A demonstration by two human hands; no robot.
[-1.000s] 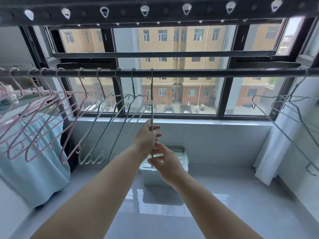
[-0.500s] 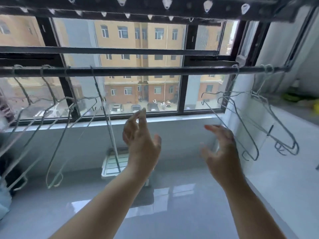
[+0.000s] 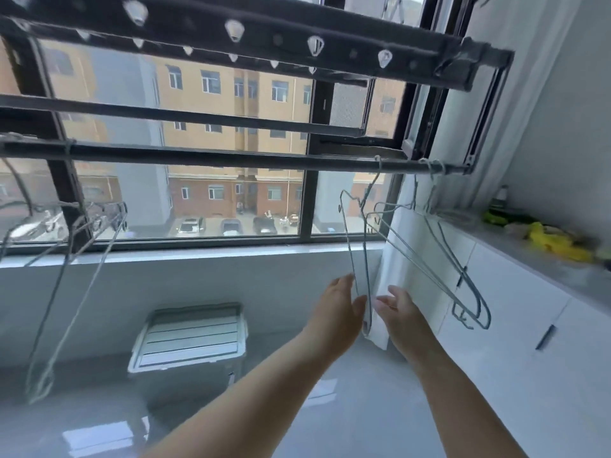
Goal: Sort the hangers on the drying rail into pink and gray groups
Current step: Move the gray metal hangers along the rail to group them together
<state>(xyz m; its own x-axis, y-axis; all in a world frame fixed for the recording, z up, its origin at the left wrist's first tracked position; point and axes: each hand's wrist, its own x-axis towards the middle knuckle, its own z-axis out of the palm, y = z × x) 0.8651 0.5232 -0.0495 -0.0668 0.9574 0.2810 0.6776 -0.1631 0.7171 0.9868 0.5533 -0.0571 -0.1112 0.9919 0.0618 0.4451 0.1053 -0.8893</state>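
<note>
Head camera looks up at a dark drying rail (image 3: 231, 158) that runs across in front of a big window (image 3: 211, 200). One gray hanger (image 3: 347, 241) hangs by its hook near the right end of the rail. It is turned almost edge-on, and its thin wire goes down to the two hands.

The left hand (image 3: 337, 309) is spread, with nearly straight fingers laid against the left side of the wire and the thumb close to the low end. I cannot tell if the thumb really pinches the wire. The right hand (image 3: 401, 312) is loosely spread with relaxed fingers, just beside the low end of the same hanger, and it holds nothing; if it touches the wire is not clear.

More gray hangers (image 3: 466, 279) hang together at the far right end of the rail, tilted toward a white cabinet (image 3: 515, 312). Another bunch of gray hangers (image 3: 99, 226) hangs at the left, blurred. A white cloth (image 3: 401, 259) hangs behind the hands. Below the window a plastic box (image 3: 191, 335) stands on the shiny gray floor. On the counter (image 3: 529, 256) at the right lie some yellow things (image 3: 558, 242).
</note>
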